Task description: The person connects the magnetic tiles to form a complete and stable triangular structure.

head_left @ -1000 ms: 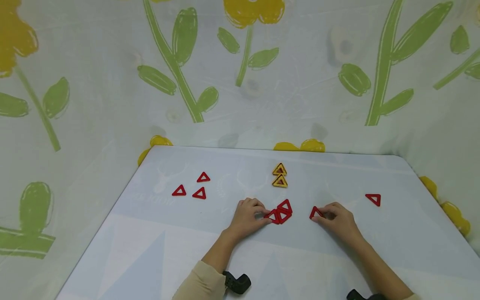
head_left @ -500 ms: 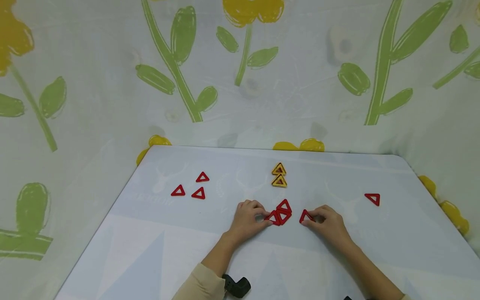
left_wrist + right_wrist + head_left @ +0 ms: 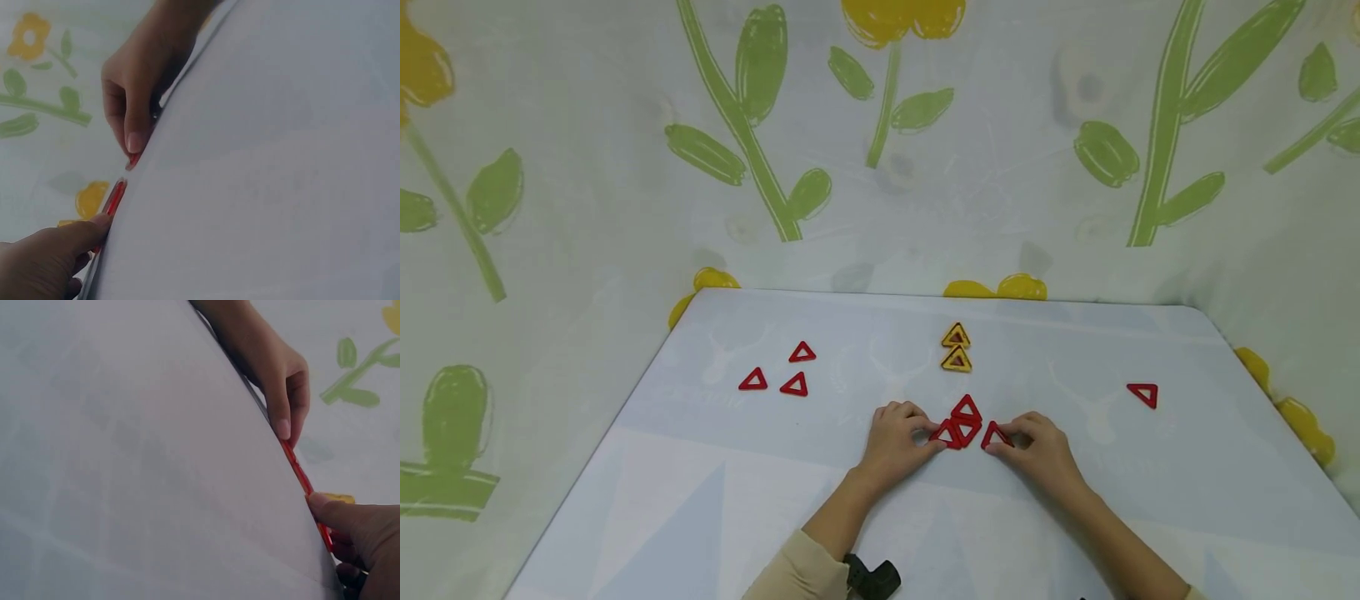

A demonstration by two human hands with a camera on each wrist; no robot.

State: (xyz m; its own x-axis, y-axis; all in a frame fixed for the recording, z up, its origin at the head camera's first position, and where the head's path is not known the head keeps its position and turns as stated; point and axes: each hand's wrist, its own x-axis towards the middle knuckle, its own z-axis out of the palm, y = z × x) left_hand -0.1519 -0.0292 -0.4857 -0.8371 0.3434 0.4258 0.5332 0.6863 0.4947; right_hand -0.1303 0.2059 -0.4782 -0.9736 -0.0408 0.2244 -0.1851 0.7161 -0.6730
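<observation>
Pinching a loose red triangle (image 3: 988,435) by its right side, between thumb and fingers of the right hand (image 3: 1041,454). Pinching also with the left hand (image 3: 897,437), thumb and forefinger gripping a left red triangle (image 3: 953,433) by its outer corner. Touching that one side to side, a middle red triangle (image 3: 973,433); touching this in turn, toward the far edge of the surface (image 3: 647,500), a top red triangle (image 3: 973,408). Between the loose piece and this cluster, just a narrow gap, seen from the head and the left wrist. Cannot tell whether flat on the surface or slightly lifted, in the case of the loose piece. Farther out, near the middle of the far edge, two yellow triangles (image 3: 956,367) with brownish centres, one behind the other and tip to base. Toward the far left corner, three red triangles (image 3: 802,359), near one another but apart. Toward the far right corner, well apart from the rest, a lone red triangle (image 3: 1155,395). Around the left forearm, a beige sleeve (image 3: 801,567) and, at the wrist, a black device (image 3: 874,577). Beyond the far edge, a pale wall (image 3: 985,208) patterned with yellow flowers and green stems.
</observation>
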